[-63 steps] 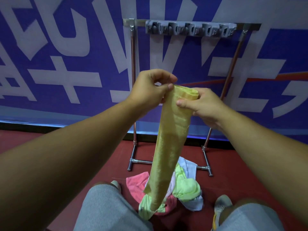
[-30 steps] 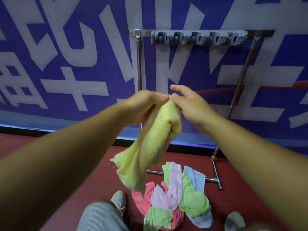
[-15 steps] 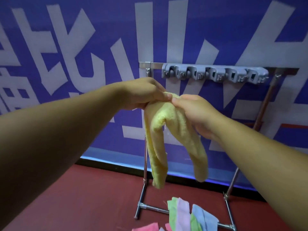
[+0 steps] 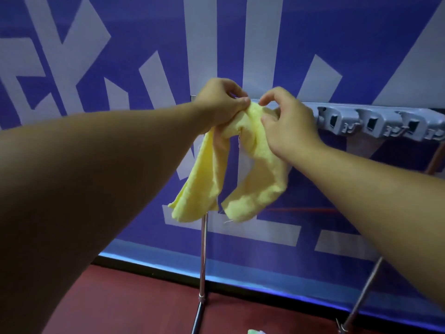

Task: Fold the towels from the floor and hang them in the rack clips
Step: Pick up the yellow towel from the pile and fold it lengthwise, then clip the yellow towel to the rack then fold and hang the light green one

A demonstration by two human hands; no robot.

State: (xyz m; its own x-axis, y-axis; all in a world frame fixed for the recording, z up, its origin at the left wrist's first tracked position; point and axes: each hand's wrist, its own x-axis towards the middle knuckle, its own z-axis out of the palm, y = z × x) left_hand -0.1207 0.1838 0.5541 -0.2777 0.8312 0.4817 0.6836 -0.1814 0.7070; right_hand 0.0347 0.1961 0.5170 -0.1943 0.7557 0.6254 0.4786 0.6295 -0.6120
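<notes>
Head view: both hands hold a yellow towel [image 4: 250, 165] up at the left end of the rack's [image 4: 203, 249] grey clips [image 4: 370, 122]. Left hand [image 4: 220, 102] grips the towel's folded top, fingers curled round it; right hand [image 4: 289, 124] pinches the cloth just beside it. Two towel ends hang down in front of a blue banner [image 4: 120, 56]. Red floor [image 4: 120, 304] lies below.
</notes>
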